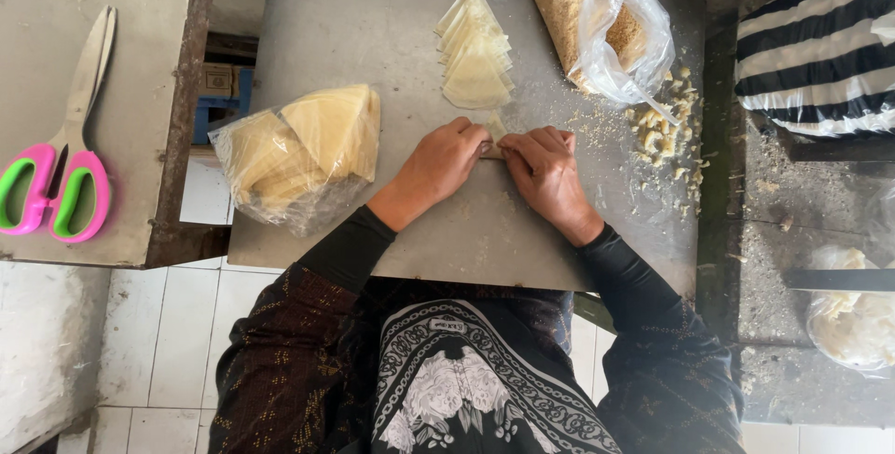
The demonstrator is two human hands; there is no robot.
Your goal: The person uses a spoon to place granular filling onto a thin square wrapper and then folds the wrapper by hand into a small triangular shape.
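My left hand (442, 163) and my right hand (545, 174) meet fingertip to fingertip on the grey metal table (364, 34). Between them they pinch a small pale pastry sheet (495, 128), partly hidden by the fingers. Just beyond the hands lies a fanned row of folded triangular pastry pieces (475, 48). To the left sits a clear plastic bag of yellowish wrapper sheets (298, 151). At the far right stands an open plastic bag of brown crumbly filling (597, 20), with loose crumbs (664, 128) scattered beside it.
Scissors with pink and green handles (58, 160) lie on a separate surface at the left. A striped cloth (820, 44) is at the top right, and a plastic bag of white dough-like stuff (853, 314) sits at the right edge. White floor tiles show below.
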